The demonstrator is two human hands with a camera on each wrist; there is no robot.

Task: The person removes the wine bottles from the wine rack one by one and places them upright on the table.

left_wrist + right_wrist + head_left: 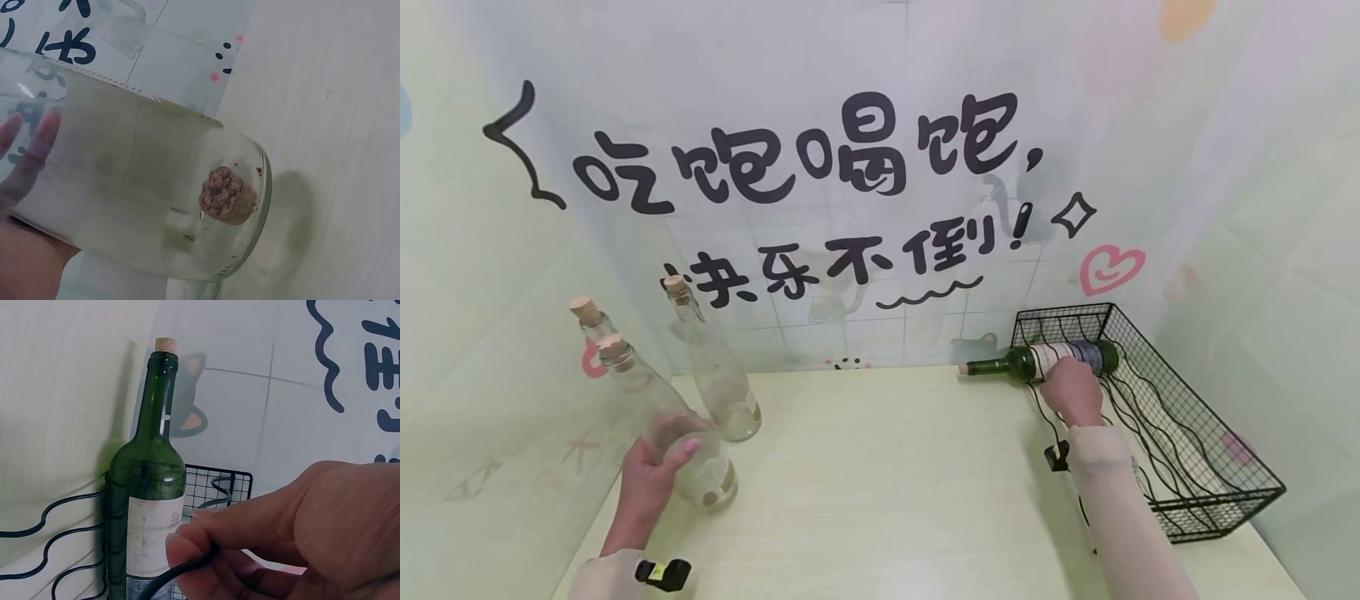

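Note:
My left hand (646, 482) grips a clear glass bottle (649, 393), its thumb across the near side. A cork stopper (615, 343) closes the neck, and inside near the base sits a brown cork piece (226, 195). Fingers (44, 137) show through the glass in the left wrist view. My right hand (1073, 392) is at the black wire rack (1195, 398), with a curved wire (181, 570) pinched between thumb and fingers. Just beyond it lies a corked green wine bottle (150, 481) on the rack, its neck past the left edge.
Two more corked clear bottles stand at the left: one behind the held bottle (587, 315), another to its right (722, 379). A printed curtain (850, 50) hangs behind the pale table (880, 483). Each wrist wears a black camera (664, 574).

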